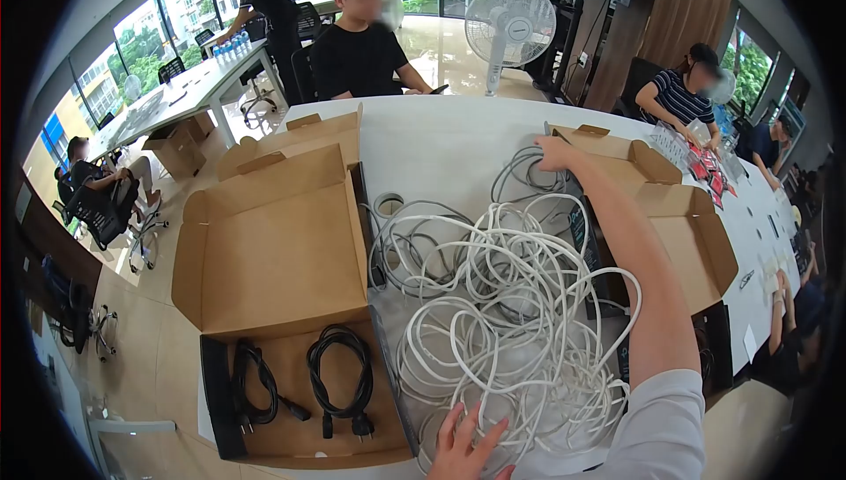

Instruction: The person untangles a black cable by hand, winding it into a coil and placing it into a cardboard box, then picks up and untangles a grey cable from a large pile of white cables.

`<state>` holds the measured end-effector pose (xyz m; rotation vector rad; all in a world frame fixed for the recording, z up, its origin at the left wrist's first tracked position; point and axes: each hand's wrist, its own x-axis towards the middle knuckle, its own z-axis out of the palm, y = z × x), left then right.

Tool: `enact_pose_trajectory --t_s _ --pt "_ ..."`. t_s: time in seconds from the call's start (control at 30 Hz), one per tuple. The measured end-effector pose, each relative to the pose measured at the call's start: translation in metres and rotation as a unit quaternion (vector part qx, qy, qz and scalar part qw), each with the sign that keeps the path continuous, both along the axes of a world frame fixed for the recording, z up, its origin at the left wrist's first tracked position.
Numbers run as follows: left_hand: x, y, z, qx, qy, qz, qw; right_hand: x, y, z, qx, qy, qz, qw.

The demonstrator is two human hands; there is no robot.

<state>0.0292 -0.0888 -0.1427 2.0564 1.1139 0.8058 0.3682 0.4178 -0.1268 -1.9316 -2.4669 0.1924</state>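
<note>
The left hand (467, 449) lay flat, fingers spread, on the messy pile of thin white cables (511, 321), likely to keep it still. The right hand (555, 152) reached the grey cable loops (520, 176); I could not tell its grip.

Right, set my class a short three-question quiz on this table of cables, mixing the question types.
1. True or false: the open cardboard box on the left holds two coiled black power cords.
2. Pick one: the left hand rests on A) the white cable tangle, B) a fan, C) a water bottle.
3. Fill in: the right hand reaches to a loop of cables at the far side of the pile, coloured ____.

Key: 1 true; 2 A; 3 grey.
</note>
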Motion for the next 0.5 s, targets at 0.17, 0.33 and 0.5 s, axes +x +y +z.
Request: enact_pose_trajectory --t_s 0.17,0.33,0.5 --pt "0.003 0.0 -0.007 -0.005 -0.028 0.007 1.0 -0.006 -0.004 -0.006 -0.119 -0.017 -0.053 0.991" --pt "0.005 -0.001 -0.009 -0.005 0.004 0.004 1.0 -0.008 -0.013 -0.016 -0.159 -0.032 -0.05 0.985" --pt "0.006 -0.001 -0.011 0.008 -0.005 0.007 1.0 -0.012 -0.013 -0.034 -0.154 -0.022 -0.006 0.988"
